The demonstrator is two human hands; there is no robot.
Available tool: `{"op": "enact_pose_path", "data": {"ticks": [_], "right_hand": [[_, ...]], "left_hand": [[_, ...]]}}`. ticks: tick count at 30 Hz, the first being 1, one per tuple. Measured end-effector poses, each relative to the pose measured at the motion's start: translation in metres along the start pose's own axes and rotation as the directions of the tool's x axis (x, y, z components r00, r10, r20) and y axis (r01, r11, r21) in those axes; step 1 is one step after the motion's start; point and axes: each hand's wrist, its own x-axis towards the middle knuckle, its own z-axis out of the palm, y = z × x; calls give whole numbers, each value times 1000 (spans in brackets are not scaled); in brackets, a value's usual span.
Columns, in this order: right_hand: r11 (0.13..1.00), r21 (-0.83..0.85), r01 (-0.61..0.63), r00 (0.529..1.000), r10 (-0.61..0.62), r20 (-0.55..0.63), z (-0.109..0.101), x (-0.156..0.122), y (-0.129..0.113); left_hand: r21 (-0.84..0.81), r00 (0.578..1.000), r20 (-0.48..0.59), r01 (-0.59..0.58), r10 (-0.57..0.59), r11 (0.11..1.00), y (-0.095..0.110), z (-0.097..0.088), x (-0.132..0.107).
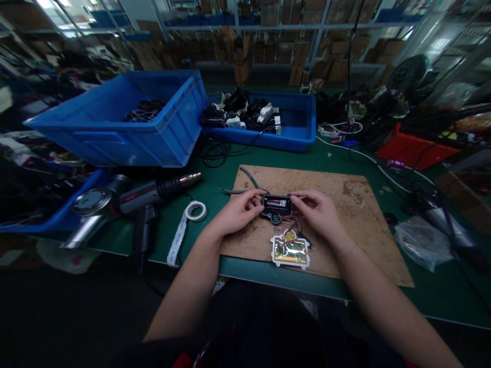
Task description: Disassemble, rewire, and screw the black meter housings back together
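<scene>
Between my two hands a small black plastic housing (276, 205) lies over the wooden board, open side up, with thin red and black wires inside. My left hand (242, 209) grips its left end between thumb and fingers. At the right end, my right hand (315, 208) pinches the housing's edge. Wires run from it to a white-framed part (290, 251) covered in yellow film, lying nearer me on the board. Just beyond my left hand lies a tool with dark, green-marked handles (249, 178); its working end is hidden by my fingers.
The wooden board (356, 220) rests on a green table. Leftward are a tape roll (196, 211), a heat gun (153, 197) and a large blue bin (126, 138). Behind stands a blue tray (303, 120) of black and white parts. A plastic bag (420, 240) lies right.
</scene>
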Motion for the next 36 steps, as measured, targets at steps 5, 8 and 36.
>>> {"op": "enact_pose_path", "data": {"ticks": [5, 8, 36], "right_hand": [[981, 136, -141, 975, 114, 191, -11, -1, -5], [975, 143, -168, 937, 113, 330, -19, -3, -9], [899, 319, -301, 911, 172, 376, -14, -4, -10]], "left_hand": [[-58, 1000, 16, 26, -25, 998, -2, 3, 0], [-107, 999, 43, 32, -27, 994, -3, 3, 0], [-124, 997, 78, 24, -14, 992, -1, 4, -1]]}}
